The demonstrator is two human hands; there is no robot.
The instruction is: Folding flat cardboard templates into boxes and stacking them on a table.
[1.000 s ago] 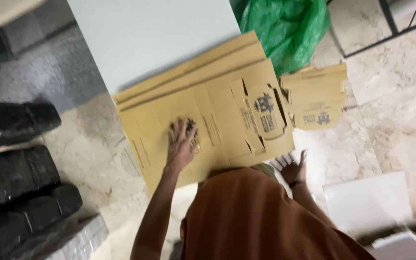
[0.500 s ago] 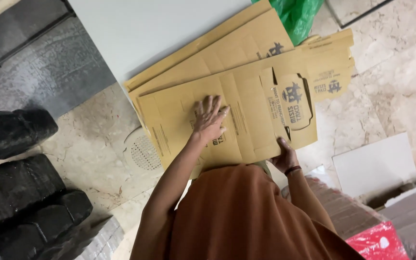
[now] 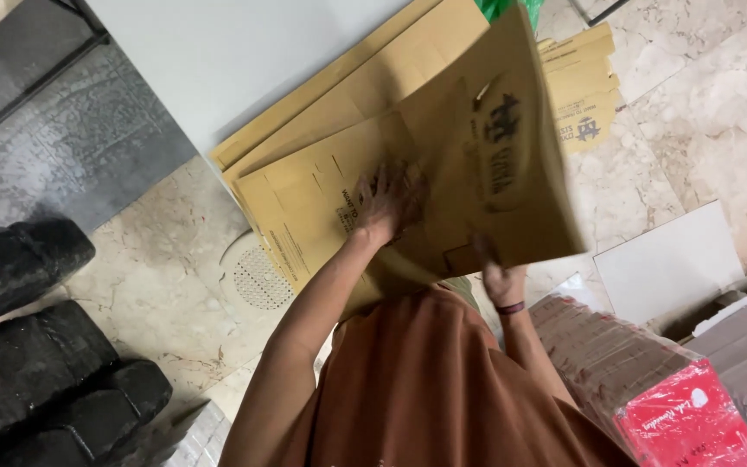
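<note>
Cardboard fills the middle of the frame. It is a flat brown box [image 3: 443, 164] lying on the pale stone floor [image 3: 175, 259], on top of more flat brown sheets [image 3: 339, 78]. The left hand [image 3: 388, 201] lies on the box with fingers spread and loose, pressing it down. The right hand [image 3: 496, 275], lower and a bit to the right, grips the near edge of a big flap and tips it up. To do this step well, I think the left hand should push hard so the box cannot slide, and the right hand should lift slowly so the fold bends on its line. A round drain [image 3: 261, 277] sits left of the box. A red pack [image 3: 693, 424] is at the lower right
</note>
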